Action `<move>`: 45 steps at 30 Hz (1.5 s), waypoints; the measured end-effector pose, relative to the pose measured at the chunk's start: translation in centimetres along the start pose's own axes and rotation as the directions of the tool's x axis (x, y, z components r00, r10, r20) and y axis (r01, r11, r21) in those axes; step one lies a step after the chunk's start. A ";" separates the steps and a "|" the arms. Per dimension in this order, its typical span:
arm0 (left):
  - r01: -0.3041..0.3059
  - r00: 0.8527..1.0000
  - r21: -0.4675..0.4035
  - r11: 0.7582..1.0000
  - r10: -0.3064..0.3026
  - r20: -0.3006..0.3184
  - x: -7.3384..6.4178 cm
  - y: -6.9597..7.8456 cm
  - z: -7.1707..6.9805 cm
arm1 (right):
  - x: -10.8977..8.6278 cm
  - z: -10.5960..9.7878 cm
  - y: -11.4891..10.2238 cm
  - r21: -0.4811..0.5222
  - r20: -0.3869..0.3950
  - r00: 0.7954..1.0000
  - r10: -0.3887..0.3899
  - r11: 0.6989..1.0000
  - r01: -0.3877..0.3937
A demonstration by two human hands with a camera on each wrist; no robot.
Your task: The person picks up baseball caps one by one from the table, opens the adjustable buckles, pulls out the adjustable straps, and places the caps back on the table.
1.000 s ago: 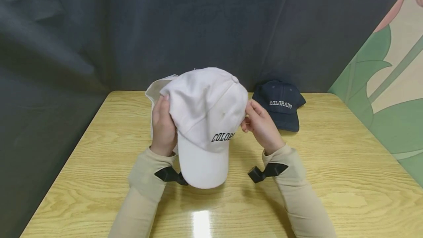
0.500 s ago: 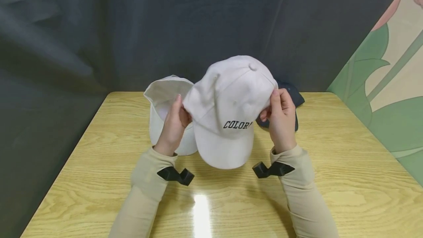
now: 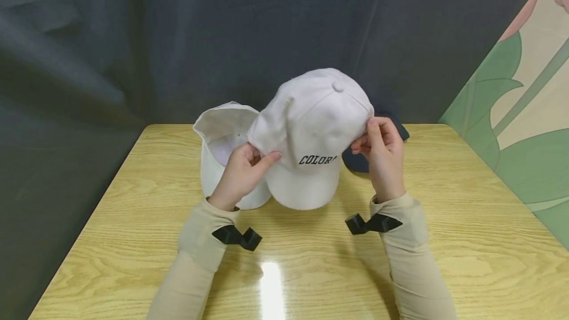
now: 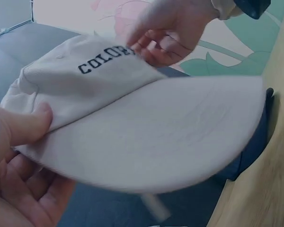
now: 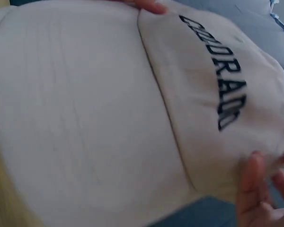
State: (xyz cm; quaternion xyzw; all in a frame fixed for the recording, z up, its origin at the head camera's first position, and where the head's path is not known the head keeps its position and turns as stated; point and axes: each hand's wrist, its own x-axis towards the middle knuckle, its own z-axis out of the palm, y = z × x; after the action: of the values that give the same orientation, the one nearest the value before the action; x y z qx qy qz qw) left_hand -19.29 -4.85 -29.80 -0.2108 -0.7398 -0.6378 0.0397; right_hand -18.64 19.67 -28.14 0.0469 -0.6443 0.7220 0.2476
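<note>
A white baseball cap (image 3: 311, 127) with black "COLORADO" lettering is held up above the table, its brim towards me. My left hand (image 3: 242, 174) grips the cap's left edge by the brim, with the thumb (image 4: 31, 123) on the outside of the crown. On the other side, my right hand (image 3: 386, 159) pinches the crown's right edge. Behind my left hand a second white cap (image 3: 210, 167) lies tipped, its inside showing. A navy cap (image 3: 354, 161) sits behind the right hand and is mostly hidden by the held cap.
The wooden table (image 3: 133, 241) ends at a dark cloth backdrop (image 3: 249, 28). A panel with a leaf and flower pattern (image 3: 533, 132) stands along the right side. Each wrist wears a black camera mount.
The held white cap has moved right and up, uncovering the second white cap and covering most of the navy one. My left thumb has shifted onto the crown's front near the brim.
</note>
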 end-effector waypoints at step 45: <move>0.279 0.941 -0.011 0.960 -0.271 0.203 1.2 -1.8 0.2 | 2.8 -7.1 1.3 -0.195 0.687 0.579 0.438 0.880 -0.434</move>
State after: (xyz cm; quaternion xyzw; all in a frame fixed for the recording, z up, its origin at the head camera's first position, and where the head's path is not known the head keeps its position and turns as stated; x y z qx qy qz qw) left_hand -20.98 -4.56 -31.13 -0.1692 -0.7494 -0.6272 -0.1282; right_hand -19.85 27.19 -29.38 0.1627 -0.6820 0.6825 -0.2066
